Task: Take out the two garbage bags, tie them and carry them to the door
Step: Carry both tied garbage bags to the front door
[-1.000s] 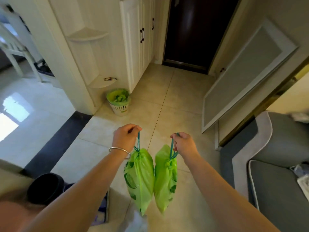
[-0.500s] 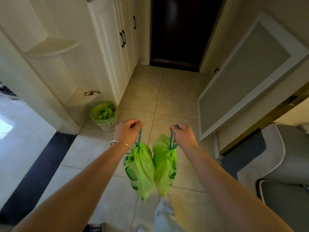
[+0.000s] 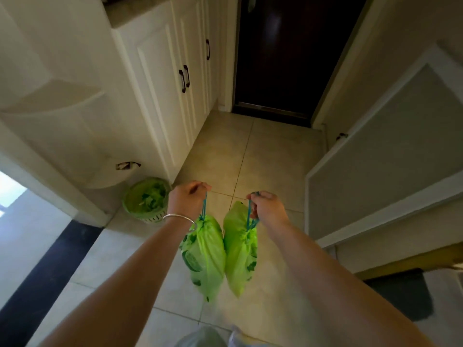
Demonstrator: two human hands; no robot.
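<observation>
Two green garbage bags hang side by side in front of me, both drawn closed at the top by teal drawstrings. My left hand [image 3: 186, 197], with a silver bangle on the wrist, grips the drawstring of the left bag [image 3: 204, 256]. My right hand [image 3: 266, 206] grips the drawstring of the right bag [image 3: 240, 251]. The bags touch each other and hang clear of the tiled floor. The dark door [image 3: 288, 53] stands straight ahead at the end of the short hallway.
White cabinets [image 3: 170, 78] with dark handles line the left side. A small bin with a green liner [image 3: 146, 199] sits at the cabinet's corner. A white framed panel [image 3: 383, 151] leans along the right wall. A dark mat [image 3: 400, 294] lies at lower right.
The view has advanced down the hallway: the door and cabinets are closer and larger, the sofa has dropped out of view. Both hands still carry the bags.
</observation>
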